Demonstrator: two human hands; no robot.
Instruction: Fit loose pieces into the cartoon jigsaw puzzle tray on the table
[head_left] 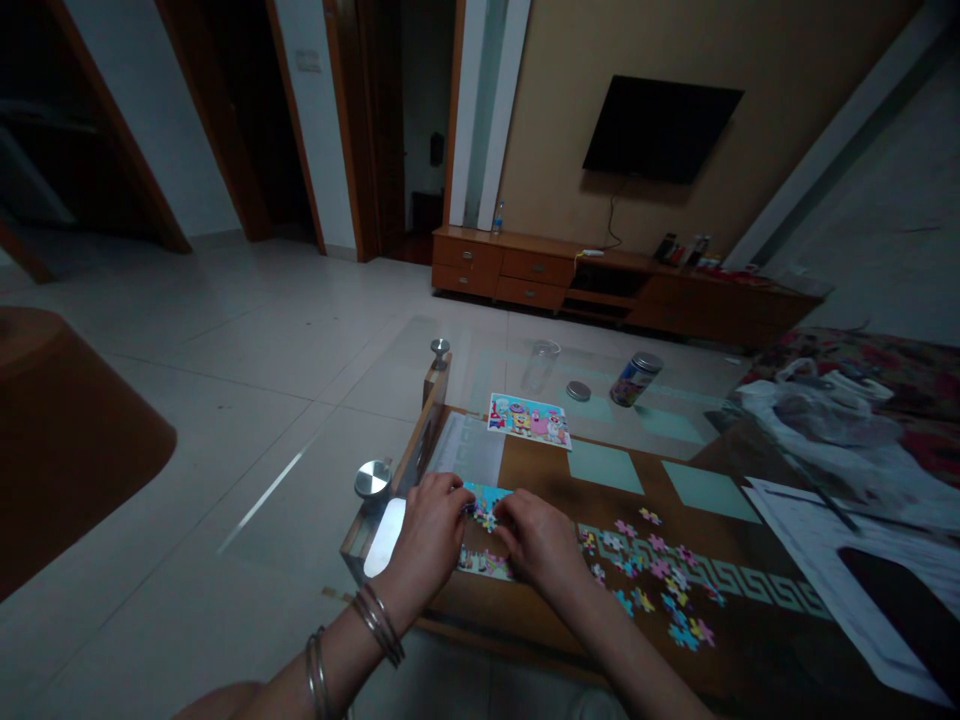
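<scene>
A partly assembled jigsaw puzzle (486, 566) lies on the glass-topped table, with a bright blue strip along its far side and picture pieces along its near side. My left hand (433, 528) rests at its left edge, fingers curled inward; what the fingertips hold is hidden. From the right, my right hand (541, 538) reaches over the puzzle, thumb and fingers pinched at a small jigsaw piece (487, 521). Loose jigsaw pieces (660, 568) are scattered to the right of this hand. Beyond the puzzle lies a colourful cartoon picture card (529, 420).
A clear jar (540, 366), a round metal lid (578, 391) and a printed can (636, 379) stand farther back. On the right are papers (795, 520), a black phone-like object (900, 610) and plastic bags (817, 410). Metal knobs (373, 479) top the table's left end.
</scene>
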